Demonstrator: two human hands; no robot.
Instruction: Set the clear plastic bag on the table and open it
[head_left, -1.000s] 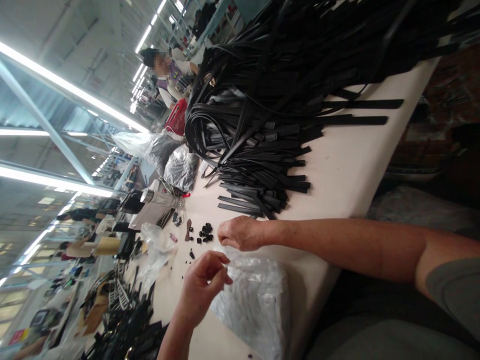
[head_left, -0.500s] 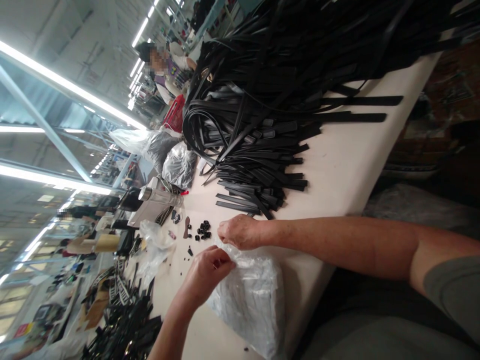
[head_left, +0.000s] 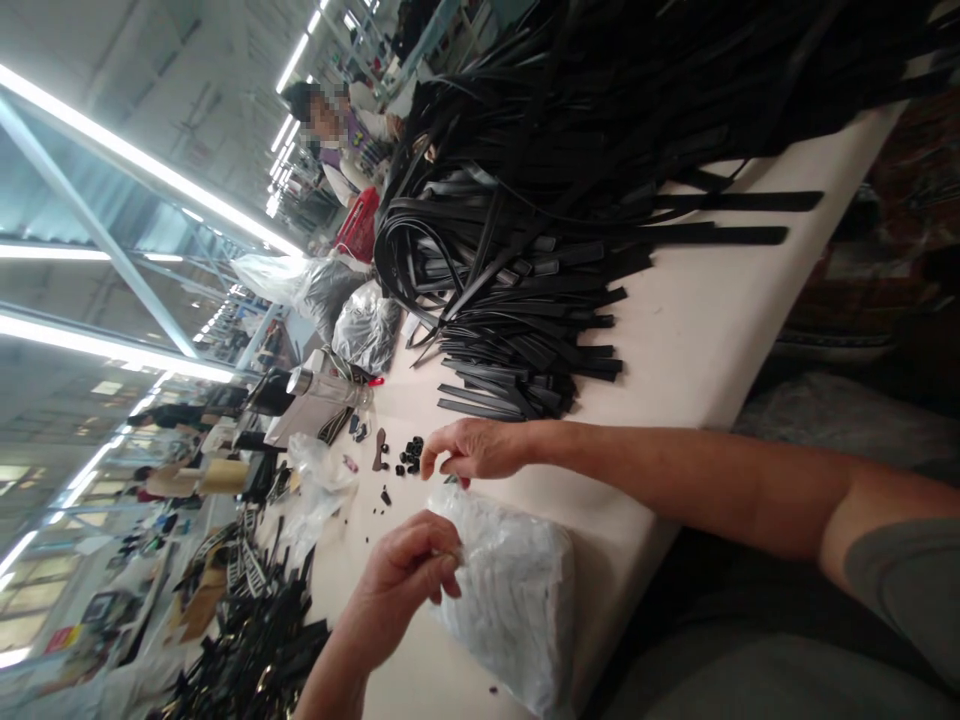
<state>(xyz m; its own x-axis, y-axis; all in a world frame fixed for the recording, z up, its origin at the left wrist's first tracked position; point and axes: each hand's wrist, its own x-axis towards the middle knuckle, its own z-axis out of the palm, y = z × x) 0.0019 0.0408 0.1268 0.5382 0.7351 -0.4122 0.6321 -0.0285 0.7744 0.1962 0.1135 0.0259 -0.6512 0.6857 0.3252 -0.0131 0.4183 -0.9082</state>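
The pile of black straps (head_left: pixel 570 170) is cut off by the top edge of the picture, so its far extent cannot be seen. The contents of the clear plastic bag (head_left: pixel 510 600) cannot be made out through the crinkled film, and whatever is pinched in the fingers (head_left: pixel 442 565) of the left hand (head_left: pixel 405 580) is hidden. The small black pieces (head_left: pixel 409 455) on the surface (head_left: pixel 675 340) are too small to identify, and the right forearm is cut off at the right edge.
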